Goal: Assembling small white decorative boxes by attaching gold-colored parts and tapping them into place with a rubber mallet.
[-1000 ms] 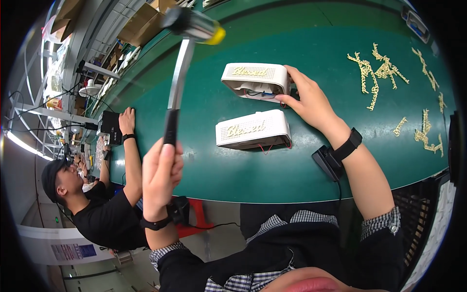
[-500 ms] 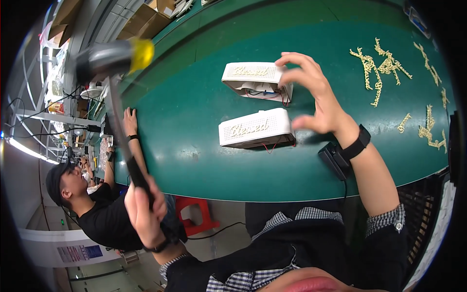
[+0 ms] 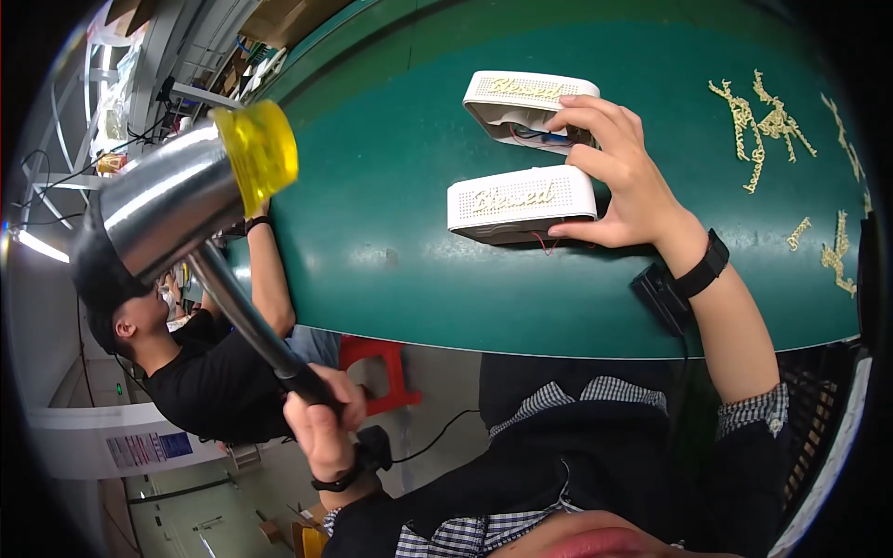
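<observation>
My left hand (image 3: 326, 423) is closed around the dark grip of a mallet (image 3: 172, 205), raised at the left. Its thick metal head has a yellow striking face and a black one. My right hand (image 3: 633, 177) grips the right end of the nearer white casing (image 3: 516, 200), thumb low on its near side, forefinger at its top back edge. Other fingers of that hand reach to the right end of the farther white casing (image 3: 521, 88). Both casings have perforated faces with cream script lettering; thin red wires show below the nearer one, and wires show inside the farther one.
Several cream script-letter pieces (image 3: 758, 121) lie on the right of the green table (image 3: 391, 298). A black device with a cable (image 3: 660, 296) sits by my right wrist. At the left a co-worker (image 3: 200, 381) sits, one arm on the table; a red stool (image 3: 386, 372) stands below.
My right hand has closed from a spread pose onto the nearer casing's end. The mallet looks larger and sharper, its head lower in view. The table scene has shifted up and right.
</observation>
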The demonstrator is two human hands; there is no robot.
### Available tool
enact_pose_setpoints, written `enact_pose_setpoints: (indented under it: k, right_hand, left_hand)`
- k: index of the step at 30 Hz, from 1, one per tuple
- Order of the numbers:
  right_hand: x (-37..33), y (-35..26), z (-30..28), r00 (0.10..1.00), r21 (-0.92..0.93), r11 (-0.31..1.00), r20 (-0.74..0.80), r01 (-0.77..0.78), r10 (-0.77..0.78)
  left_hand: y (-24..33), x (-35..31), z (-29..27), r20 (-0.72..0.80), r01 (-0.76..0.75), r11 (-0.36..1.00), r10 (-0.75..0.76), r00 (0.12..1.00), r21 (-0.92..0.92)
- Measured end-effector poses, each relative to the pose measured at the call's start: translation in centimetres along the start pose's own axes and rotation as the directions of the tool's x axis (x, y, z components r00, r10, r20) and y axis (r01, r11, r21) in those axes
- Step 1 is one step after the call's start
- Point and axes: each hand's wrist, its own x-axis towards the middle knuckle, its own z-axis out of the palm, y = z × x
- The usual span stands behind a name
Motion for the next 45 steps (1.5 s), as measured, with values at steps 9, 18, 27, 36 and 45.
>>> enact_pose_setpoints:
  k: [9, 18, 27, 36, 45]
  right_hand:
    - [-0.3, 0.1, 0.2, 1.000, -0.004, 1.000, -0.024, -0.013, 0.013]
    - [-0.4, 0.4, 0.6, 0.998, 0.018, 0.999, -0.052, -0.034, 0.035]
    - [-0.3, 0.2, 0.5, 0.997, 0.012, 1.000, -0.077, -0.017, 0.018]
    - [-0.4, 0.3, 0.6, 0.995, 0.041, 0.999, -0.096, -0.017, 0.021]
    - [-0.3, 0.4, 0.6, 0.996, 0.028, 0.999, -0.080, -0.033, 0.035]
  left_hand:
    - [1.2, 0.4, -0.6, 0.009, 0.256, 0.958, -0.257, 0.966, -0.130]
    - [-2.1, 2.1, 2.3, 0.272, 0.119, 0.969, -0.177, 0.946, 0.215]
    - [-1.0, 2.6, 2.0, 0.247, 0.027, 0.994, -0.001, 0.969, -0.104]
    - [0.7, 2.7, 1.4, 0.071, 0.009, 0.991, 0.001, 0.997, -0.136]
    - [0.5, 2.9, 0.7, 0.149, -0.048, 0.922, -0.010, 0.989, 0.385]
